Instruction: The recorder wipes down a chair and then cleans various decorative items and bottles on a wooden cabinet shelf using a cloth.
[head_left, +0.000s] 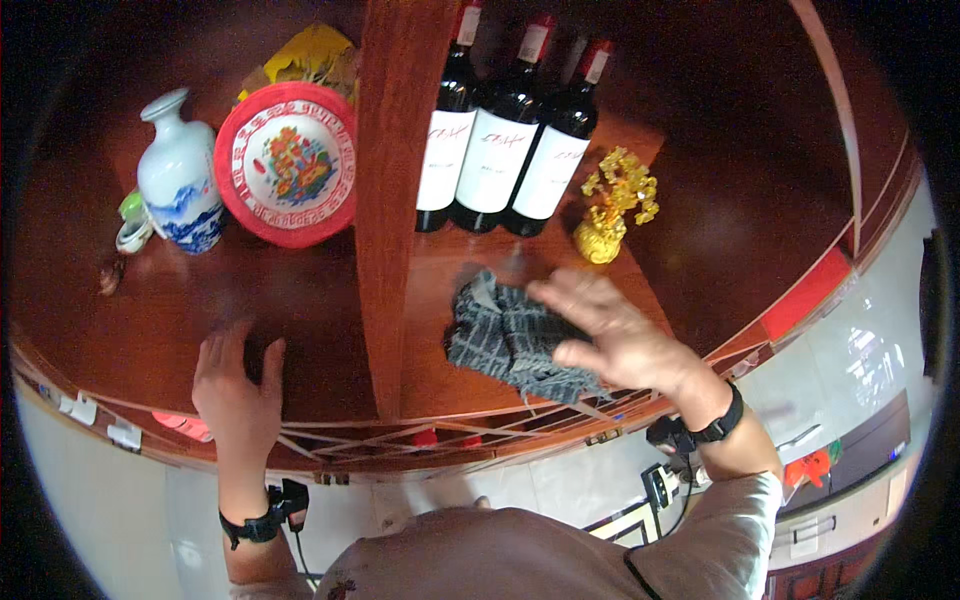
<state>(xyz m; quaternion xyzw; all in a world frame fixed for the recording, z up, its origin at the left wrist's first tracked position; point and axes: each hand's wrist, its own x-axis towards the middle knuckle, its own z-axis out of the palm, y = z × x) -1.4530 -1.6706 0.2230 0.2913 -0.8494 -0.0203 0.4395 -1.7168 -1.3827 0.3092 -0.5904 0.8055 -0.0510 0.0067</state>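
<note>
My right hand (611, 334) is over the right end of a crumpled dark checked cloth (517, 337), fingers apart and a little blurred; whether it touches the cloth I cannot tell. The cloth lies on the wooden shelf in front of several dark wine bottles (495, 161) with white labels. A gold ornamental tree in a gold pot (600, 238) stands just beyond my right hand. My left hand (236, 382) is above the shelf's front part, left of the upright wooden divider, holding nothing, with thumb and fingers apart.
Behind my left hand stand a blue and white porcelain vase (180, 176) and a red-rimmed decorated plate (289, 165), with a yellow item (315, 56) behind it. Small ornaments (133, 234) sit left of the vase. The wooden divider (390, 225) separates the two bays. Lattice racks (352, 442) run below the front edge.
</note>
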